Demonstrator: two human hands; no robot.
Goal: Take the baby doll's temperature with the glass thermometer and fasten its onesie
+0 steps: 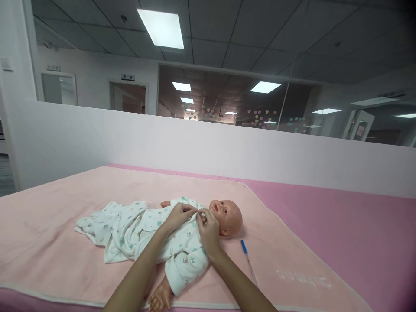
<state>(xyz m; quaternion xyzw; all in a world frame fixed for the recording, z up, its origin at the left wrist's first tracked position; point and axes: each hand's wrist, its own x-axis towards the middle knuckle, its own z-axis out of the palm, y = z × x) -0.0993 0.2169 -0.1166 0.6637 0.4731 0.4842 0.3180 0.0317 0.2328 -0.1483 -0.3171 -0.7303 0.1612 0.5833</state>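
Note:
A baby doll (231, 216) lies on its back on a pink blanket, its head to the right. It wears a white romper (182, 238) with small green prints, whose lower part spreads loosely to the left. At the chest, close below the doll's chin, my left hand (181, 215) pinches the edge of the romper. Beside it, my right hand (208, 225) has its fingers closed on the same cloth near the collar. Both sets of fingertips almost meet; any fastener between them is too small to make out. One doll hand (161, 297) sticks out of the near sleeve.
A pen with a blue cap (244, 247) lies on the pink blanket (292, 260), right of my right forearm. Below the blanket is a darker pink mat (328, 216). A white low wall (227, 147) with glass above it borders the far side.

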